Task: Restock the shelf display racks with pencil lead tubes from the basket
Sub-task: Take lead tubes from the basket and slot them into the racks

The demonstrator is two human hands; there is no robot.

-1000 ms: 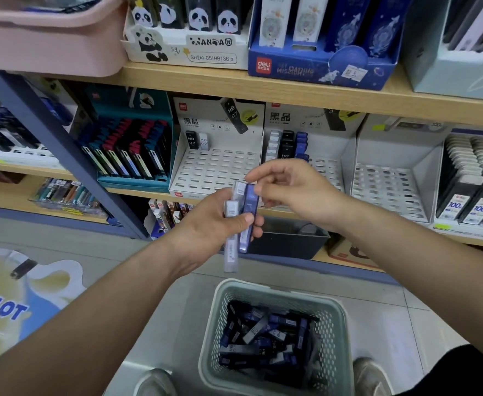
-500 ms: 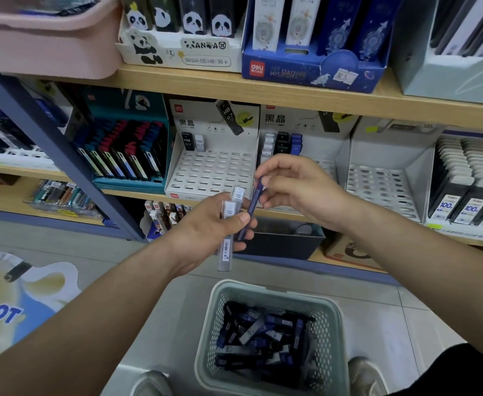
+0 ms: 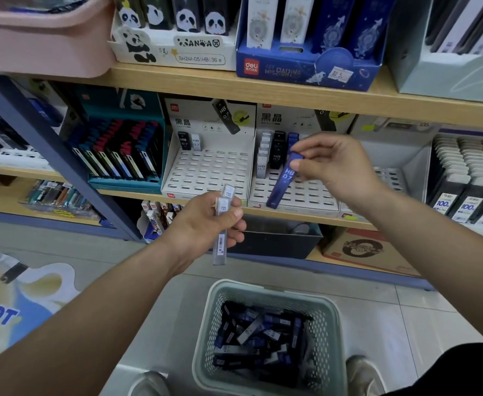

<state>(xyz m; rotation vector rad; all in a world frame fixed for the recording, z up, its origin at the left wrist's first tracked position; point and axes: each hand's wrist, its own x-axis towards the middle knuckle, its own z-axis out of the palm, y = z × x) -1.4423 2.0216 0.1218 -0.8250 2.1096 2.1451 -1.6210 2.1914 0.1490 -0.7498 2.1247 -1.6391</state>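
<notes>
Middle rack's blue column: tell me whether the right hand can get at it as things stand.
Probably yes. The right hand, pinching a blue tube, hovers just in front of the middle rack, and nothing stands between it and the blue column.

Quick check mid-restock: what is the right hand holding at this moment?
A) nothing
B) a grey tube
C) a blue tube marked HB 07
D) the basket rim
C: the right hand pinches a blue tube printed HB 07, while the left hand grips the grey tubes.
</notes>
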